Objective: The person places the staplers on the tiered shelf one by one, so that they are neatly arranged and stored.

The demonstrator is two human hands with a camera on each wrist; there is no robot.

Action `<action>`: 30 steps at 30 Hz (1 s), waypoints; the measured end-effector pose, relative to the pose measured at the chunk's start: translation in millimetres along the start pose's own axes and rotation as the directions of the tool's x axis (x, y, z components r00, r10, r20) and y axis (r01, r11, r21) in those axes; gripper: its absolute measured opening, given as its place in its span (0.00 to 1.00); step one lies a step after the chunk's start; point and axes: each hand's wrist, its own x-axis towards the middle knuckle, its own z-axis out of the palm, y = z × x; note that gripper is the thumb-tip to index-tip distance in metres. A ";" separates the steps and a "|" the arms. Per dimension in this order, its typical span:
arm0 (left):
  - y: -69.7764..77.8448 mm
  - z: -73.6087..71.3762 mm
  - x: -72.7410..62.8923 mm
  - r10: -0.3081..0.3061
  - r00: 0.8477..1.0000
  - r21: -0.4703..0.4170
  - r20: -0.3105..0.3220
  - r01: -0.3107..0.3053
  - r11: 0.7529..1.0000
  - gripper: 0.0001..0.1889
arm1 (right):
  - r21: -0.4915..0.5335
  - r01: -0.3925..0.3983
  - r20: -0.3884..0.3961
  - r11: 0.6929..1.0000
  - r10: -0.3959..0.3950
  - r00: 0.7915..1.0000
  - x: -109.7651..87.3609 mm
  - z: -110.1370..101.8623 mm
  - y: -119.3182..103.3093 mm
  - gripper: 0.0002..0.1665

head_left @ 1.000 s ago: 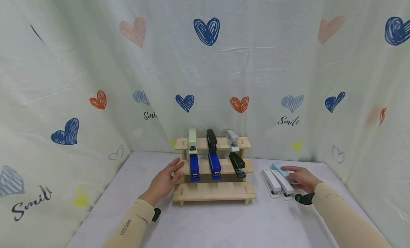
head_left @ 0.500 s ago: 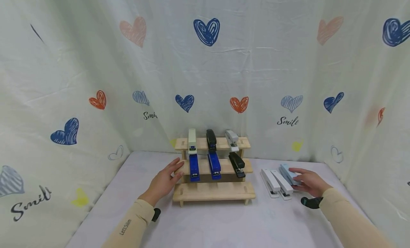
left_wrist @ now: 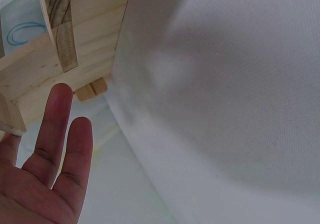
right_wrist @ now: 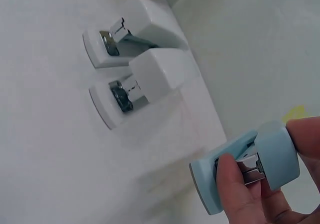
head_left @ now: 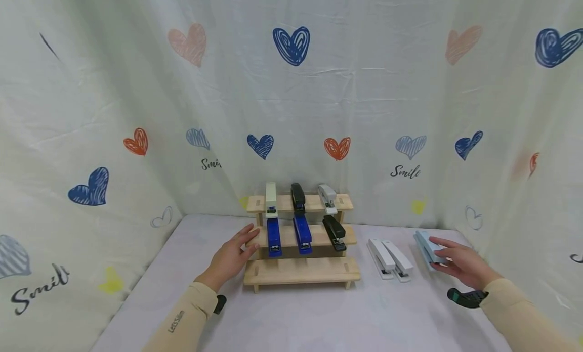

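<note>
My right hand [head_left: 466, 263] holds a light blue stapler [head_left: 424, 246] at the right of the table. In the right wrist view, fingers and thumb grip the front end of this stapler [right_wrist: 277, 156], one digit crossing the gap between its two arms. Left of it lie two white staplers [head_left: 397, 260] side by side. My left hand [head_left: 230, 258] rests against the left end of the wooden tiered rack [head_left: 300, 272]. Two extended fingers of the left hand [left_wrist: 42, 179] show beside the wood in the left wrist view.
On the rack's middle tier sit two blue staplers [head_left: 274, 237] and a black stapler [head_left: 334, 232]. The top tier bears a cream stapler [head_left: 271, 199], another black stapler [head_left: 298, 198] and a grey-white stapler [head_left: 327, 198]. A heart-print curtain [head_left: 291, 99] surrounds the table.
My right hand has moved right with the light blue stapler, taking it away from beside the two white ones. The left hand stays at the rack.
</note>
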 end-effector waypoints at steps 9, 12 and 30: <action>-1.8 -0.1 0.1 0.005 1.000 -0.009 -0.005 -0.005 1.000 0.27 | 0.035 0.015 0.006 0.999 -0.015 1.000 -24.9 23.2 -13.5 0.36; -2.4 0.7 0.0 0.008 1.000 -0.004 -0.003 -0.008 1.000 0.27 | 0.039 0.029 0.025 0.999 -0.030 0.999 -33.0 35.0 -14.1 0.35; -3.8 1.4 0.0 0.018 1.000 -0.016 0.003 -0.017 1.000 0.27 | 0.030 0.016 0.097 0.999 -0.018 0.995 -55.4 107.0 -7.0 0.30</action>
